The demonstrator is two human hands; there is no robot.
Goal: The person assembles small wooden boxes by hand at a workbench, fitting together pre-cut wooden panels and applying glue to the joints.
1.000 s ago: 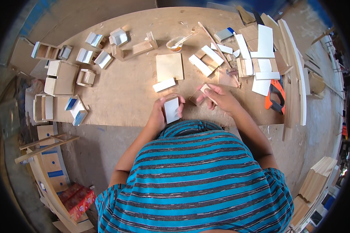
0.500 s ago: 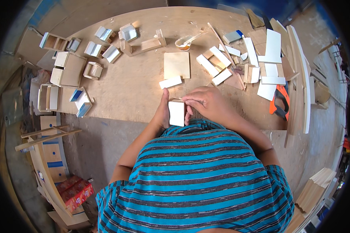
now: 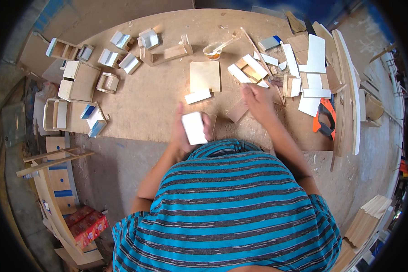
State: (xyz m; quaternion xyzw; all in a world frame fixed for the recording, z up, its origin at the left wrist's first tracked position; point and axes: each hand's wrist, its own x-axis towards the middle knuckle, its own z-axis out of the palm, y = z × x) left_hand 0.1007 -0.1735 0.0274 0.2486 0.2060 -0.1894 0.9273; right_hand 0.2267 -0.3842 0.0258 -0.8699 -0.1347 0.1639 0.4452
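Observation:
My left hand point(image 3: 178, 136) is wrapped around a small white rectangular block point(image 3: 194, 128) near the bench's front edge, the thumb along one side and fingertips on the other. My right hand point(image 3: 260, 102) is out over the bench to the right, blurred, its fingertips beside a white strip point(image 3: 263, 84); whether it grips the strip does not show. Just beyond that hand lies a white-faced wooden frame point(image 3: 248, 69). A thin brown wooden piece point(image 3: 237, 110) rests left of the right hand. Ahead of the left hand are a white strip point(image 3: 197, 96) and a square plywood piece point(image 3: 205, 76).
Several small wooden furniture-like pieces point(image 3: 79, 80) stand at the left. At the back is a cup point(image 3: 212, 51) with a stick across it. White offcuts point(image 3: 316, 53) and an orange-handled saw point(image 3: 325, 119) lie at the right, beside long boards point(image 3: 349, 90).
My right hand has left the white block and moved right and away, to the pieces by the frame. The left hand, still holding the block, has shifted slightly left and tilted it.

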